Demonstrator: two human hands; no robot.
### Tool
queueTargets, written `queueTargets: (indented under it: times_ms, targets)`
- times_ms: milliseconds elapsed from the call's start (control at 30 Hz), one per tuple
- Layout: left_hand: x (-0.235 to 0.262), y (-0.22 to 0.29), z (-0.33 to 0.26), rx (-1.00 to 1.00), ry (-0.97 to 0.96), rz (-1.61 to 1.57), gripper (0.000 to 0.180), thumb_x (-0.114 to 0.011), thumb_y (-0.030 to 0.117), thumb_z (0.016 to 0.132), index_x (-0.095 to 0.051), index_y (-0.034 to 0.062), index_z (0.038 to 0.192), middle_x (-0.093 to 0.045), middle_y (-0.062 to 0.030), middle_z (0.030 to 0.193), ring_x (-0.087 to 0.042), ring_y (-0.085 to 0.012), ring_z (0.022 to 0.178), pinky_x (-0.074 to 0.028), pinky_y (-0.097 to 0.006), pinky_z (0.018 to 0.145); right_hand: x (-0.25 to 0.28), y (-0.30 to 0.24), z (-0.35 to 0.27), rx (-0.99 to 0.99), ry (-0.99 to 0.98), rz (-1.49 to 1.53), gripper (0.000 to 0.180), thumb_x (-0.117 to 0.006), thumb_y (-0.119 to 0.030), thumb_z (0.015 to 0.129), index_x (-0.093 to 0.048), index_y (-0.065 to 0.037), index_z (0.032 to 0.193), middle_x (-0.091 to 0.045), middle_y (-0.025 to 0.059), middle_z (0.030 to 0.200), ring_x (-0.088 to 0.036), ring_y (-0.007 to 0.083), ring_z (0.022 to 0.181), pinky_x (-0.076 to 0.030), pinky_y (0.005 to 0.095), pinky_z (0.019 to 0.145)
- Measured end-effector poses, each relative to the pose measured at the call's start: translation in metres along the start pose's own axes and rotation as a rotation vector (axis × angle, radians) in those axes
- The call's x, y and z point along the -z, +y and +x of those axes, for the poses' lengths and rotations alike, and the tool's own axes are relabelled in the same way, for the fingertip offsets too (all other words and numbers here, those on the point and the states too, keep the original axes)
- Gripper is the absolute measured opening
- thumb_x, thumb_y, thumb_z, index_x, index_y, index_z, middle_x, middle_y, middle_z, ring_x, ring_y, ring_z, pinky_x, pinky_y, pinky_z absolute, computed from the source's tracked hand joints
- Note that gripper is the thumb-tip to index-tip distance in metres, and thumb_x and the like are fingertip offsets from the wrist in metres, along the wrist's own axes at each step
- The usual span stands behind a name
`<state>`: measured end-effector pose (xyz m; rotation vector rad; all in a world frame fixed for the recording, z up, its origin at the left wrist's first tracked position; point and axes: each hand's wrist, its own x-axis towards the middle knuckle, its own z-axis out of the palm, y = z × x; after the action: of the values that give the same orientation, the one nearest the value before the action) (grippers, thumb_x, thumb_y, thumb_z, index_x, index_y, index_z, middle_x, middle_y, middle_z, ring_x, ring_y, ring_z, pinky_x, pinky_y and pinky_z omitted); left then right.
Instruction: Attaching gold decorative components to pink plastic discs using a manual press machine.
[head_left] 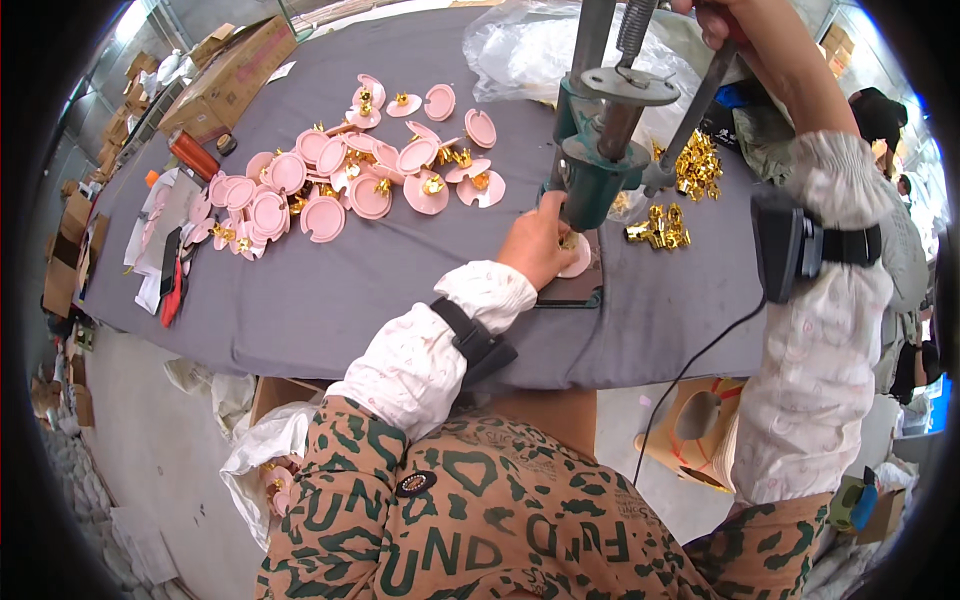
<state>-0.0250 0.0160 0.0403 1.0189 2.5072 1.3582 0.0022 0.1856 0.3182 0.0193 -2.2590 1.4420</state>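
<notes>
A teal hand press stands on the grey-covered table. My left hand holds a pink disc on the press's base plate, under the ram. My right hand is raised at the top of the picture, gripping the press's lever handle. A spread of pink discs, some with gold fittings on them, lies to the left of the press. Loose gold metal fittings lie in two small heaps to its right.
A clear plastic bag lies behind the press. A cardboard box and an orange cylinder sit at the table's far left, with papers and a red tool at the left edge. A white bag hangs below the table.
</notes>
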Motion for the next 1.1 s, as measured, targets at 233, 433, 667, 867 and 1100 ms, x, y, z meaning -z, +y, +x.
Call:
queueTargets:
  times_ms: [233,433,667,867,1100]
  targets:
    - [0.003,-0.011,-0.008,0.054,0.023,-0.068,0.073,-0.073,0.008,0.067,-0.037,0.0041,0.13,-0.065,-0.0178,0.096,-0.061,-0.0366,0.095,-0.049,-0.043,0.084,0.009,0.022,-0.108,0.337,-0.093,-0.138,0.033,-0.042,-0.013,0.093,-0.06,0.006,0.113,-0.06,0.0158,0.117,-0.055,0.0244,0.113,-0.037,0.0342,0.102]
    - [-0.004,-0.008,-0.007,-0.093,0.045,-0.042,0.077,-0.073,0.008,0.066,-0.035,0.0039,0.133,-0.065,-0.0172,0.096,-0.06,-0.0363,0.093,-0.048,-0.043,0.083,-0.03,0.098,-0.24,0.551,-0.347,-0.62,0.025,-0.062,-0.008,0.064,-0.071,-0.01,0.087,-0.054,-0.0005,0.062,-0.055,0.0171,0.064,-0.048,0.042,0.089]
    - [0.001,-0.025,-0.009,-0.019,0.029,-0.048,0.074,-0.074,0.009,0.067,-0.038,0.001,0.131,-0.065,-0.0179,0.096,-0.062,-0.0347,0.09,-0.05,-0.04,0.078,0.015,0.022,-0.119,0.143,-0.115,-0.193,0.027,-0.052,-0.022,0.092,-0.066,0.0,0.085,-0.052,0.0001,0.055,-0.048,0.0069,0.05,-0.042,0.025,0.052]
    - [0.017,-0.026,-0.015,-0.018,-0.001,-0.175,0.072,-0.071,0.008,0.068,-0.038,0.0019,0.132,-0.065,-0.0169,0.095,-0.06,-0.0348,0.094,-0.047,-0.042,0.082,0.016,0.008,0.02,-0.155,-0.2,0.109,0.027,-0.05,-0.028,0.096,-0.062,-0.006,0.085,-0.036,-0.0077,0.05,-0.032,0.0034,0.042,-0.041,0.0233,0.054]
    - [0.107,-0.091,-0.017,-0.21,0.102,0.258,0.056,-0.079,0.02,0.067,-0.057,0.0059,0.116,-0.064,-0.0141,0.096,-0.061,-0.0322,0.092,-0.049,-0.04,0.081,0.025,0.022,0.024,-0.179,-0.143,0.157,0.037,-0.047,-0.03,0.098,-0.061,0.004,0.105,-0.033,-0.0087,0.049,-0.032,0.0021,0.039,-0.04,0.0221,0.048]
